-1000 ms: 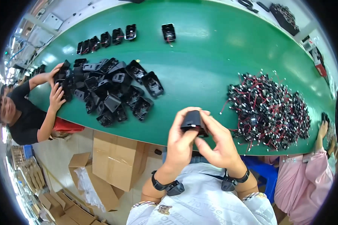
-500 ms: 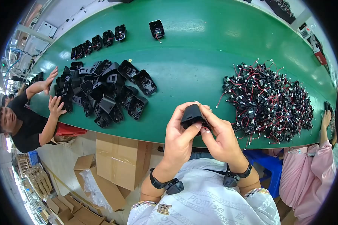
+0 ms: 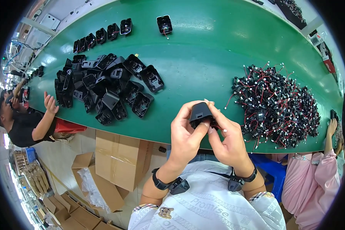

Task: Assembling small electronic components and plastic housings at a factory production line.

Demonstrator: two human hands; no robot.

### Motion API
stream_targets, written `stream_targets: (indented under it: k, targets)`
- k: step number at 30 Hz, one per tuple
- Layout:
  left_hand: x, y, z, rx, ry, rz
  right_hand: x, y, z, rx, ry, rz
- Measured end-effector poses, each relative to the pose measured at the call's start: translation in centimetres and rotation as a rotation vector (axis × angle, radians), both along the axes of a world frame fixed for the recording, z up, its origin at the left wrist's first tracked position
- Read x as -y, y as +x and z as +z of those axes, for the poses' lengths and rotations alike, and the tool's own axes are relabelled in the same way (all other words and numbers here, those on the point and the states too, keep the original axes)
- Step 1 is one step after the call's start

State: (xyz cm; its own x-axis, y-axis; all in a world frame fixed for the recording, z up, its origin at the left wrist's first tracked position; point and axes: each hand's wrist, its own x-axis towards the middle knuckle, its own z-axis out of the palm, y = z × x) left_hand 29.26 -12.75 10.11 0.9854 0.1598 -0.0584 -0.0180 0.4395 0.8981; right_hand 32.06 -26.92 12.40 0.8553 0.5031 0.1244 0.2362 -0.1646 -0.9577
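Observation:
A black plastic housing (image 3: 201, 110) is held up between both my hands, over the table's near edge. My left hand (image 3: 188, 134) grips its left side, with the thumb pushed into the open underside. Fingers of my right hand (image 3: 227, 138) wrap the housing's right side, and the thumb lies near the opening. A short red wire with a white connector (image 3: 224, 130) sticks out beside the right fingers; the part it belongs to is hidden. Left of my hands lies a heap of similar black housings (image 3: 103, 86). On the right is a pile of small black parts with red wires (image 3: 276, 107).
Several housings (image 3: 101, 35) stand in a row at the far left of the green table (image 3: 195, 57), and a single housing (image 3: 165, 26) stands beyond the middle. Cardboard boxes (image 3: 117, 157) and a blue stool (image 3: 272, 172) are below. Co-workers' hands (image 3: 51, 103) are at both sides.
The housing in my hands has tilted, showing more of its slotted outer face. At left, the co-worker's hands have moved away from the heap. The whole view has shifted slightly.

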Motion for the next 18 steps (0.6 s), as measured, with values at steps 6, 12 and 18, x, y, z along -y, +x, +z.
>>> stream_targets:
  k: [6, 12, 18]
  targets:
    - [0.0, 0.9, 1.5, -0.006, 0.135, 0.039, -0.5, -0.2, -1.4, -0.083, 0.175, -0.092]
    - [-0.8, 0.7, 2.1, 0.187, 0.250, -0.089, 0.7, 0.9, -1.6, -0.656, 0.598, -0.077]
    - [-2.5, 0.4, 1.4, 0.448, 0.637, -0.106, 1.7, 2.2, -1.0, -1.105, 0.952, 0.031]
